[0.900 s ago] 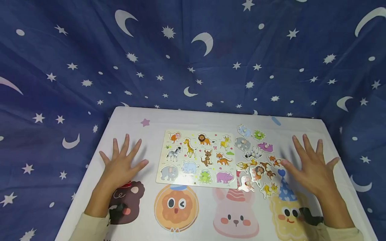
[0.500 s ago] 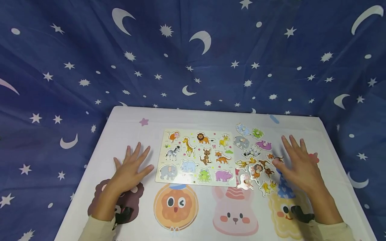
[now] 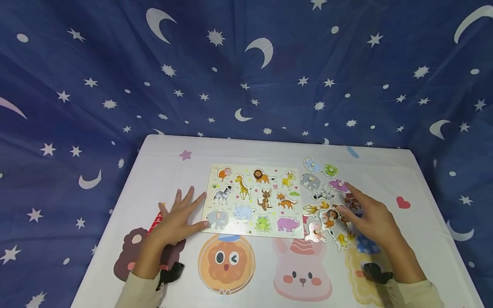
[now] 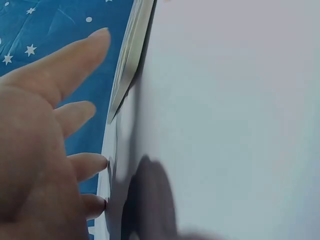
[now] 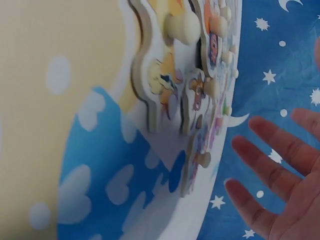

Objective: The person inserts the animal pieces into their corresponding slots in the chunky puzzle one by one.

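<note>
A wooden animal puzzle board (image 3: 231, 196) lies flat on the table, with printed animals in its spaces. My left hand (image 3: 175, 224) is at its left edge, fingers spread, thumb tip at the grey elephant corner; whether it touches is unclear. The left wrist view shows the board's edge (image 4: 131, 60) beside the fingers (image 4: 75, 65). To the right of the board lie several knobbed animal pieces. My right hand (image 3: 375, 220) hovers with extended fingers over their right side, nearest the purple hippo piece (image 3: 339, 185) and lion piece (image 3: 330, 220), partly covering the tiger and kangaroo pieces.
Further pieces include a grey elephant (image 3: 310, 182), a zebra (image 3: 323, 194), a green frog (image 3: 331, 170), a pink-backed monkey (image 3: 315, 232) and a yellow antelope (image 3: 344, 240). They lie close together. The white tablecloth (image 3: 239, 149) has printed cartoon faces. A blue starry curtain (image 3: 215, 107) stands behind.
Both hands have moved inward: the left rightward to the board's edge, the right leftward over the pieces. The board and pieces lie as before.
</note>
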{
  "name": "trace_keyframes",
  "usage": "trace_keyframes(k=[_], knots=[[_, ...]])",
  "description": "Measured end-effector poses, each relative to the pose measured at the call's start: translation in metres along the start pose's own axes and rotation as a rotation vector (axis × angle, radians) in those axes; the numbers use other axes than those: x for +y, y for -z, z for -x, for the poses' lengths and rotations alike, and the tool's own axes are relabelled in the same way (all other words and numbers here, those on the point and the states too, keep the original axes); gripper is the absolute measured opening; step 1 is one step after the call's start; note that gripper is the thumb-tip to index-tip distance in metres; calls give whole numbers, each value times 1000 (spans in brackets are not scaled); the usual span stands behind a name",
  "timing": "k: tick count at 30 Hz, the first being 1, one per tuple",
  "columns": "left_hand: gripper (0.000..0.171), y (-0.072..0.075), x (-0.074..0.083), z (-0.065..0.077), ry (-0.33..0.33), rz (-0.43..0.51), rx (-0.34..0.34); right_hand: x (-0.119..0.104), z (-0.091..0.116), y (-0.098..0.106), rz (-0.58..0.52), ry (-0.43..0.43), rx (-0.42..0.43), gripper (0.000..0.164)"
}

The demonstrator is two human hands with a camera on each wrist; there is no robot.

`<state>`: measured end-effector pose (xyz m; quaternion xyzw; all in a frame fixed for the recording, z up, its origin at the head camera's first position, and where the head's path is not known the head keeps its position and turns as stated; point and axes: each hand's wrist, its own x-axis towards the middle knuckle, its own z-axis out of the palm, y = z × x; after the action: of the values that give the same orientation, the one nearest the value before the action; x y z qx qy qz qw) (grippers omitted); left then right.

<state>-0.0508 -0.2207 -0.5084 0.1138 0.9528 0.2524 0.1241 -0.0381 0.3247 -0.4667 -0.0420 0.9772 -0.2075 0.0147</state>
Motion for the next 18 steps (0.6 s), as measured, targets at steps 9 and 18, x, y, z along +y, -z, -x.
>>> trace_keyframes(k=[9,18], knots=[[97,5,2,-12,-17,-26,-83,7,-1,-17,-34,101,27,72],[111,8,-9,-27,-48,-28,-141,11,-5,-26,-69,154,12,55]])
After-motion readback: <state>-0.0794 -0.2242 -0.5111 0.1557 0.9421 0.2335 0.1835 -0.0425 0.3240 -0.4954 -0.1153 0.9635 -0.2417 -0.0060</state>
